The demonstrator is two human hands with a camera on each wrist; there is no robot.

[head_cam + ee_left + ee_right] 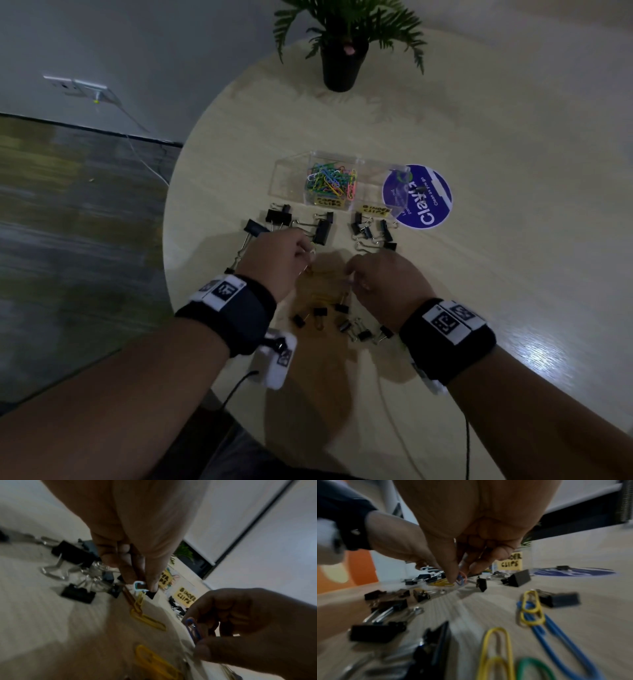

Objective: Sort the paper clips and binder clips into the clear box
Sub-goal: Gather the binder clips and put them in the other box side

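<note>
The clear box [291, 171] stands mid-table; its left compartment holds colourful paper clips [330, 181], and the right one looks nearly bare. Black binder clips [322, 231] lie scattered in front of it, with smaller ones [363, 334] near my wrists. My left hand [306, 255] pinches a pale blue paper clip [139, 586] just above the table. To its right, my right hand [354, 279] pinches a blue paper clip [193, 627] together with a pink one [464, 576]. Loose yellow paper clips [147, 620] lie between the hands, and yellow, blue and green ones [530, 609] lie under my right wrist.
Yellow labels [375, 210] are stuck on the box front. A round blue sticker [423, 197] lies right of the box, and a potted plant [342, 51] stands at the far edge. The round table's left edge [168, 240] is close to the binder clips. Cables hang off the near edge.
</note>
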